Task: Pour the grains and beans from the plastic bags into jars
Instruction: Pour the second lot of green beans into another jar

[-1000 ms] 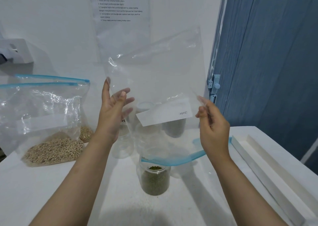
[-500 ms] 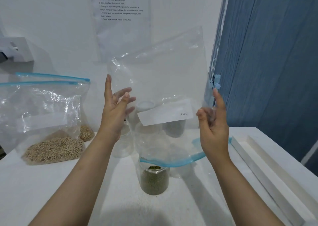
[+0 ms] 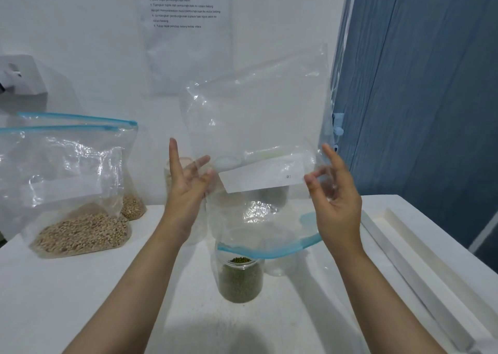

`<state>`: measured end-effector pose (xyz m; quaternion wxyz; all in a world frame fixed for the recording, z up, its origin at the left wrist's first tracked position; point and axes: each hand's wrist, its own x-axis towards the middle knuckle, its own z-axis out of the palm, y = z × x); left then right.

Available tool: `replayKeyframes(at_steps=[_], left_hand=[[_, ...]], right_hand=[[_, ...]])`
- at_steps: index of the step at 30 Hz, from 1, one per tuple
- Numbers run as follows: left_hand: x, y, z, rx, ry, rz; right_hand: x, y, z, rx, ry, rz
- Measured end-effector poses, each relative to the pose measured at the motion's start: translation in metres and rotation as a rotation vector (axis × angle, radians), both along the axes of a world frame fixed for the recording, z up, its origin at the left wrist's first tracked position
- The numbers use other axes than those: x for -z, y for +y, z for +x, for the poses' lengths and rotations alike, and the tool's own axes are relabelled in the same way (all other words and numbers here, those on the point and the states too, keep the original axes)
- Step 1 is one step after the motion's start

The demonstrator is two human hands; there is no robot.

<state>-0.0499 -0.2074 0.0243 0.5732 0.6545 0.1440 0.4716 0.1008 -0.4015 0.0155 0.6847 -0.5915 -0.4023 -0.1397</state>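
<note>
An empty clear zip bag (image 3: 258, 127) with a white label hangs upside down, its blue zip mouth just above an open glass jar (image 3: 239, 281) of green beans on the white table (image 3: 80, 299). My left hand (image 3: 186, 192) pinches the bag's left edge between thumb and middle fingers, with the index finger pointing straight up. On the bag's right edge, my right hand (image 3: 336, 200) pinches with thumb and fingertips. Nothing is falling from the bag.
Two zip bags of tan grain (image 3: 78, 229) lean on the wall at the left. Clear empty jars (image 3: 277, 267) stand behind and beside the bean jar, partly hidden by the bag. A long white tray (image 3: 404, 246) lies along the right edge by a blue door (image 3: 417, 84).
Both hands have shifted their fingers on the bag's sides; my left index finger now points straight up. The bag stays upside down over the jar.
</note>
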Motion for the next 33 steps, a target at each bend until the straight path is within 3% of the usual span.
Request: replayKeyframes(at_steps=[7, 14, 23, 33], left_hand=[[0.034, -0.007, -0.001, 0.040, 0.071, -0.053], [0.031, -0.011, -0.004, 0.060, 0.068, 0.028], [0.068, -0.004, -0.030, 0.193, 0.512, 0.375], [0.074, 0.003, -0.022, 0.078, 0.452, 0.641]], right_hand=[[-0.005, -0.004, -0.003, 0.028, -0.017, 0.024], [-0.003, -0.010, -0.004, 0.006, -0.044, 0.055], [0.005, -0.015, -0.007, 0.002, -0.040, 0.053], [0.002, -0.012, -0.005, 0.008, -0.138, 0.043]])
